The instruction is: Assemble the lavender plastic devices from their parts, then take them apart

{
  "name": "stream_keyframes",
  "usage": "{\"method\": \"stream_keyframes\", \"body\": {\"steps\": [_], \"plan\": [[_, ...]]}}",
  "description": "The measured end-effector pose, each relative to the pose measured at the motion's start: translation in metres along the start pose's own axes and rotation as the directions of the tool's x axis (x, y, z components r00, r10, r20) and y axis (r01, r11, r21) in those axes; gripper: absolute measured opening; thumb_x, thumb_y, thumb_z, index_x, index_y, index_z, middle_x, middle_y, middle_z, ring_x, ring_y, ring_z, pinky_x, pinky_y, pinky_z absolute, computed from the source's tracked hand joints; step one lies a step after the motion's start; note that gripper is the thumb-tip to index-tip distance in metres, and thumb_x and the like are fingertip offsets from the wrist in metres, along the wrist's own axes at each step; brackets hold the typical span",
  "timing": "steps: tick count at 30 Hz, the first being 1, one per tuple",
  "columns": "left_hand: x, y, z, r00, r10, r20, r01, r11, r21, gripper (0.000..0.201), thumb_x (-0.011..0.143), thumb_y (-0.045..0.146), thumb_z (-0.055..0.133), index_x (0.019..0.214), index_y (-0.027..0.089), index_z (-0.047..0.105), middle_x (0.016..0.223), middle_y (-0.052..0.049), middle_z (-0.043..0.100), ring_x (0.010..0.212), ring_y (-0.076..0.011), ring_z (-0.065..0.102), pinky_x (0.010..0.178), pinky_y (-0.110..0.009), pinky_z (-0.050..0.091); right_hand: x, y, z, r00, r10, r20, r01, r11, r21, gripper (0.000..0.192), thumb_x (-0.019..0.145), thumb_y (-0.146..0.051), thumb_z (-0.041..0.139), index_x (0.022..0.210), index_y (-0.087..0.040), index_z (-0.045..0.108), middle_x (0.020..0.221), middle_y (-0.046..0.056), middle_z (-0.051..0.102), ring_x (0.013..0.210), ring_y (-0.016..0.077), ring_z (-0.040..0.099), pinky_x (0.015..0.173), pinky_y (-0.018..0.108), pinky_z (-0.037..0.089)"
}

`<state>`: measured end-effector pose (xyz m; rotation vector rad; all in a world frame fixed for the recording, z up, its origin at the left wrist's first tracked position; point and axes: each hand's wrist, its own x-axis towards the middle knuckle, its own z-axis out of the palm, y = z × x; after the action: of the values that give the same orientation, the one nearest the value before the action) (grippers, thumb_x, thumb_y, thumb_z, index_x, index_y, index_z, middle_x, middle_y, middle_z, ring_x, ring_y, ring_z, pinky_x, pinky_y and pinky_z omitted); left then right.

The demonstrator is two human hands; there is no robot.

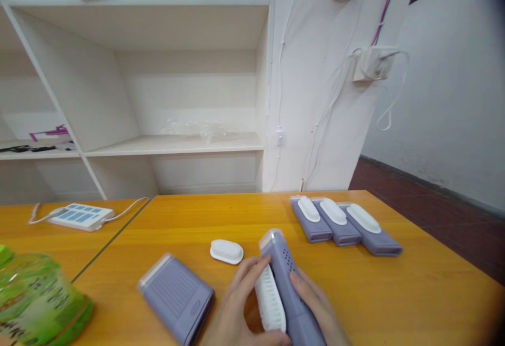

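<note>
My right hand (317, 298) is wrapped round a purple plastic device (290, 283) with small vent holes and a clear cap at its far end. Along the device's left side, my left hand (232, 304) grips a white oval piece (270, 304) with a ribbed face, touching the device. Whether that piece is fastened to it, I cannot tell. A separate small white oval piece (226, 251) lies on the table just beyond my left hand. To the left rests another purple device (176, 298), flat, with a grooved face.
Three purple devices (381, 241) lie side by side at the back right, each with a white oval piece (363, 218) on top. A green-labelled bottle (43, 298) stands front left on the wooden table (197, 220). Behind are a power strip (82, 216) and white shelves (173, 145).
</note>
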<state>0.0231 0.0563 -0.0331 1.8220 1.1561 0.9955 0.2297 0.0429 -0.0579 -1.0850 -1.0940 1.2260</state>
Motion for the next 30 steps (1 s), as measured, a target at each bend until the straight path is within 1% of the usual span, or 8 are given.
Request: {"method": "stream_keyframes", "body": {"steps": [3, 7, 11, 17, 20, 23, 26, 30], "plan": [[0.000, 0.001, -0.004, 1.000, 0.012, -0.008, -0.012, 1.000, 0.006, 0.099, 0.050, 0.016, 0.093, 0.139, 0.036, 0.054, 0.151, -0.007, 0.045, 0.141, -0.0327, 0.042, 0.117, -0.047, 0.035, 0.001, -0.010, 0.006, 0.999, 0.050, 0.010, -0.050, 0.999, 0.007, 0.065, 0.051, -0.054, 0.091, 0.108, -0.026, 0.077, 0.141, 0.005, 0.060, 0.144, 0.0408, 0.030, 0.118, 0.045, 0.028], [0.001, -0.001, -0.001, 0.999, 0.030, -0.010, -0.030, 1.000, -0.006, 0.098, 0.051, 0.013, 0.092, 0.138, 0.037, 0.054, 0.153, -0.005, 0.044, 0.142, -0.0325, 0.040, 0.119, -0.048, 0.032, 0.009, -0.018, 0.007, 0.978, 0.203, -0.046, -0.204, 0.979, -0.009, 0.069, 0.056, -0.059, 0.087, 0.116, -0.026, 0.074, 0.141, 0.002, 0.059, 0.145, 0.0366, 0.031, 0.119, 0.042, 0.028], [0.000, -0.009, 0.005, 0.998, 0.056, -0.026, -0.059, 0.987, -0.151, 0.099, 0.054, 0.019, 0.093, 0.141, 0.038, 0.050, 0.154, -0.005, 0.044, 0.142, -0.0320, 0.040, 0.116, -0.046, 0.039, 0.015, -0.014, 0.007, 0.962, 0.265, -0.070, -0.263, 0.964, 0.042, 0.068, 0.065, -0.060, 0.082, 0.121, -0.025, 0.071, 0.141, 0.002, 0.060, 0.144, 0.0344, 0.034, 0.120, 0.043, 0.024], [0.000, -0.016, 0.010, 1.000, -0.002, -0.023, -0.007, 0.931, -0.365, 0.095, 0.057, 0.021, 0.093, 0.141, 0.038, 0.051, 0.155, -0.005, 0.043, 0.144, -0.0315, 0.037, 0.111, -0.040, 0.045, 0.019, -0.001, 0.010, 0.976, 0.217, 0.026, -0.218, 0.975, 0.036, 0.068, 0.076, -0.061, 0.075, 0.132, -0.023, 0.064, 0.144, 0.003, 0.056, 0.141, 0.0316, 0.039, 0.119, 0.044, 0.026], [0.002, -0.019, 0.011, 1.000, 0.004, 0.011, 0.001, 0.910, -0.415, 0.097, 0.057, 0.020, 0.093, 0.142, 0.037, 0.049, 0.155, -0.006, 0.042, 0.144, -0.0319, 0.037, 0.112, -0.041, 0.044, 0.019, -0.004, 0.012, 0.978, 0.206, 0.021, -0.207, 0.978, 0.027, 0.068, 0.077, -0.062, 0.073, 0.132, -0.024, 0.063, 0.145, 0.003, 0.056, 0.140, 0.0313, 0.041, 0.119, 0.044, 0.028], [0.003, -0.021, 0.011, 1.000, 0.003, 0.015, 0.004, 0.911, -0.413, 0.096, 0.057, 0.020, 0.094, 0.141, 0.036, 0.051, 0.156, -0.006, 0.042, 0.145, -0.0324, 0.035, 0.113, -0.041, 0.043, 0.016, -0.012, 0.016, 0.982, 0.191, -0.008, -0.191, 0.981, 0.040, 0.068, 0.076, -0.063, 0.073, 0.131, -0.024, 0.064, 0.143, 0.004, 0.057, 0.140, 0.0314, 0.042, 0.118, 0.043, 0.029], [0.003, -0.021, 0.011, 1.000, -0.002, 0.005, 0.004, 0.927, -0.374, 0.095, 0.056, 0.021, 0.094, 0.140, 0.036, 0.052, 0.156, -0.006, 0.042, 0.145, -0.0326, 0.036, 0.114, -0.042, 0.043, 0.013, -0.021, 0.021, 0.986, 0.167, 0.012, -0.168, 0.983, 0.069, 0.071, 0.074, -0.063, 0.075, 0.130, -0.022, 0.065, 0.140, 0.005, 0.061, 0.137, 0.0324, 0.045, 0.116, 0.041, 0.033], [0.003, -0.021, 0.010, 1.000, 0.009, -0.005, -0.010, 0.957, -0.290, 0.094, 0.057, 0.024, 0.094, 0.141, 0.037, 0.052, 0.153, -0.006, 0.046, 0.142, -0.0317, 0.040, 0.114, -0.043, 0.042, 0.012, -0.022, 0.022, 0.987, 0.162, -0.021, -0.160, 0.985, 0.067, 0.074, 0.071, -0.066, 0.074, 0.129, -0.020, 0.067, 0.139, 0.007, 0.061, 0.137, 0.0338, 0.045, 0.117, 0.043, 0.031]]}}
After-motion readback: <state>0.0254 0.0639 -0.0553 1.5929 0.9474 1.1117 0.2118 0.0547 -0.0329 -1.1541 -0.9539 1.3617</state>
